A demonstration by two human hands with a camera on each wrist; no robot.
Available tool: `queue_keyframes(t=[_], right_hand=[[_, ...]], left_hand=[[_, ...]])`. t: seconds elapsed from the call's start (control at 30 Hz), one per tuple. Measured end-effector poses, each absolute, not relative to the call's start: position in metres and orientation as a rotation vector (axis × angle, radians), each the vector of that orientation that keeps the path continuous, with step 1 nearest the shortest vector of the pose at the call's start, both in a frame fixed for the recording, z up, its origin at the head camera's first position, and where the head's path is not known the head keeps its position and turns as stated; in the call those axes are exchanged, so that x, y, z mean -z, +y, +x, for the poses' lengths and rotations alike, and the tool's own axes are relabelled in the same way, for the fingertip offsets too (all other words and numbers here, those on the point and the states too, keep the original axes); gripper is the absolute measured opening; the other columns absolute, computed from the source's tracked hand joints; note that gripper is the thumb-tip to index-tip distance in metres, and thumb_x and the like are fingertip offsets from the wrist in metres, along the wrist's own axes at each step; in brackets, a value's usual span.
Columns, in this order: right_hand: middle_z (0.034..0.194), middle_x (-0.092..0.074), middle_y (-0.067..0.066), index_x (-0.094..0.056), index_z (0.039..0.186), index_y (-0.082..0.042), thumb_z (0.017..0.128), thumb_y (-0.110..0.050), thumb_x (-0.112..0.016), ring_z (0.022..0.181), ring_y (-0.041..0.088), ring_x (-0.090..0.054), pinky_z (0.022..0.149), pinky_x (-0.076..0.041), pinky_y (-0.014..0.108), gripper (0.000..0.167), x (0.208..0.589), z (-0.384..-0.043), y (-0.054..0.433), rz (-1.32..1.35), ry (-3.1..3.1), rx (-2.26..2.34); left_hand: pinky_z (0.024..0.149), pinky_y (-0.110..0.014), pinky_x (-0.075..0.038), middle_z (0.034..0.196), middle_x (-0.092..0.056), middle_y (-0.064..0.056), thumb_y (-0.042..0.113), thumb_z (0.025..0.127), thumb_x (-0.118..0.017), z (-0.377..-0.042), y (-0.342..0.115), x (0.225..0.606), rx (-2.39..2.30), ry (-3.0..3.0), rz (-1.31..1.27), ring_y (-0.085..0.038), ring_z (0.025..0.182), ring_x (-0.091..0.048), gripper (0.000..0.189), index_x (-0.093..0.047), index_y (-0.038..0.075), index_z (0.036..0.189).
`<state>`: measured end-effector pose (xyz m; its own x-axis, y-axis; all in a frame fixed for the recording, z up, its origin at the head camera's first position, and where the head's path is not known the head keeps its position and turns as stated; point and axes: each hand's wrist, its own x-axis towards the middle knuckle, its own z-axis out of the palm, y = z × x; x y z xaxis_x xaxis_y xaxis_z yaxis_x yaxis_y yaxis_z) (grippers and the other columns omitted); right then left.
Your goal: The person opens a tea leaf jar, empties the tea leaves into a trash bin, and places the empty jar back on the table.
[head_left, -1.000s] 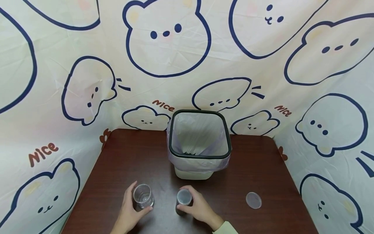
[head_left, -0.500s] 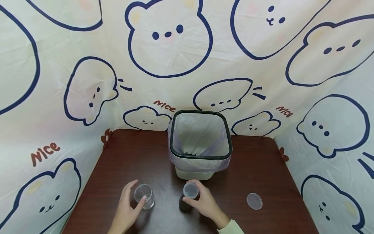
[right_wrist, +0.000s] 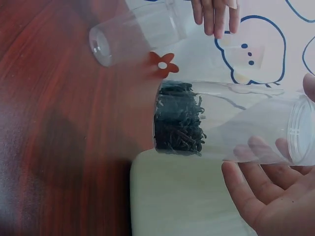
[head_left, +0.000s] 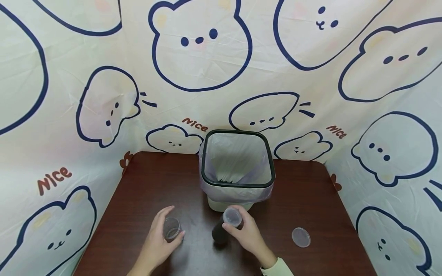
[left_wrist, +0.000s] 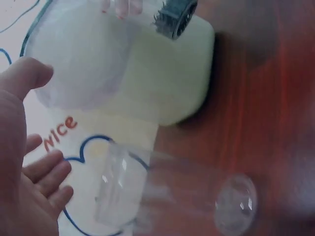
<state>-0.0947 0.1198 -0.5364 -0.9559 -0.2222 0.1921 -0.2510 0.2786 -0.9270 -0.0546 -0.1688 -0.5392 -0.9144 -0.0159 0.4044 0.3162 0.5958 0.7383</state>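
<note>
A clear plastic jar (head_left: pixel 171 229) with nothing seen in it stands on the table. My left hand (head_left: pixel 157 243) is held around its near side, fingers and thumb apart; the left wrist view shows a gap between this hand (left_wrist: pixel 42 172) and the jar (left_wrist: pixel 172 189). My right hand (head_left: pixel 250 237) grips a second clear jar (right_wrist: pixel 226 123) near its top end, thumb on one side and fingers on the other. Dark, twisted dry shreds (right_wrist: pixel 179 120) fill its bottom part. Its top looks whitish in the head view, and the jar leans, apparently raised off the table.
A bin (head_left: pixel 238 193) lined with a pale bag, with a dark green rim, stands at the back middle. Some dark bits (head_left: pixel 225 181) show inside it. A round clear lid (head_left: pixel 301 237) lies on the brown table (head_left: pixel 165 176) at the right. Printed cloth (head_left: pixel 200 65) hangs around.
My right hand has raised the jar of dark shreds, tilted it and shifted it slightly right. My left hand's fingers have moved about the clear jar, which stays nearly in place.
</note>
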Motion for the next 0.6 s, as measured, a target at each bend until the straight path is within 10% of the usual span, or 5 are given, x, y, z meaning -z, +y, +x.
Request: queue_keyframes(t=[0.43, 0.6], right_hand=[[0.118, -0.066, 0.007, -0.061, 0.126, -0.001, 0.088, -0.006, -0.078, 0.103, 0.013, -0.061, 0.089, -0.052, 0.028, 0.043, 0.529, -0.093, 0.118, 0.407, -2.380, -1.990], [0.119, -0.065, 0.010, -0.059, 0.127, 0.002, 0.089, -0.006, -0.077, 0.103, 0.013, -0.062, 0.089, -0.052, 0.028, 0.043, 0.526, -0.093, 0.118, 0.429, -2.366, -2.014]], left_hand=[[0.104, -0.057, -0.040, 0.146, -0.051, -0.012, 0.024, 0.078, -0.090, -0.059, -0.140, 0.514, 1.403, -2.638, -0.231, -0.033, 0.134, -0.048, 0.085, -0.043, 0.007, 0.148], [0.104, -0.057, -0.042, 0.145, -0.052, -0.013, 0.029, 0.077, -0.090, -0.059, -0.132, 0.514, 1.393, -2.681, -0.284, -0.033, 0.133, -0.050, 0.087, -0.044, 0.005, 0.147]])
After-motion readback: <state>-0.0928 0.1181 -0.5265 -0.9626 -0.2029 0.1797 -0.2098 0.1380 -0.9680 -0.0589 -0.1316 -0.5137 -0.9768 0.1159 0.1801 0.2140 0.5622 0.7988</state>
